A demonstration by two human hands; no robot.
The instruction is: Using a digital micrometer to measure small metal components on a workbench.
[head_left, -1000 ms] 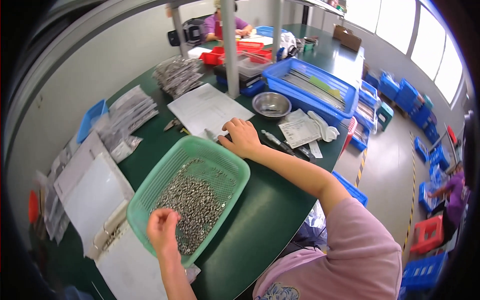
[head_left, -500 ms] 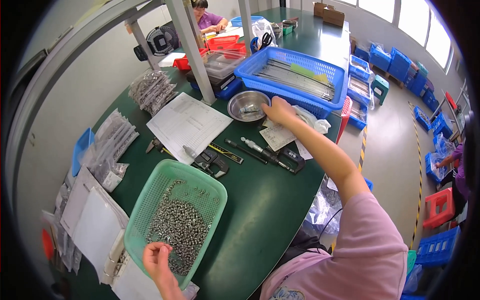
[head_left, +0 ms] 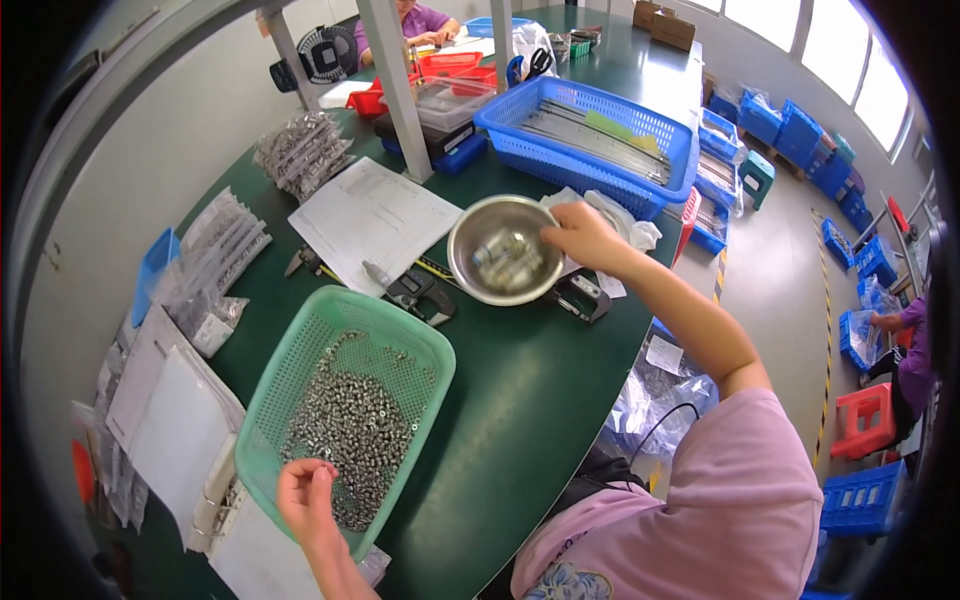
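My right hand [head_left: 590, 238] grips the right rim of a round steel bowl [head_left: 464, 240], held above the table's middle. Inside the bowl lie blurred, shiny small pieces, too smeared to name. Below and to the left stands a green perforated plastic basket [head_left: 437, 350]. Many small ring-like metal parts [head_left: 350, 435] are heaped in it. Over the basket's near left side hovers my left hand [head_left: 308, 500], its thumb and fingers curled together. Whatever those fingertips hold, if anything, is hidden.
Left of the bowl lie a micrometer [head_left: 415, 295] and paper sheets [head_left: 375, 215]; another micrometer [head_left: 582, 298] is partly beneath it. Behind stands a blue basket [head_left: 500, 125] of thin rods. Bagged parts [head_left: 300, 155] and a ring binder [head_left: 180, 430] line the left. A co-worker sits opposite.
My right hand has lifted the steel bowl and brought it nearer, over the tools. My left hand stays by the green basket, nearly unmoved.
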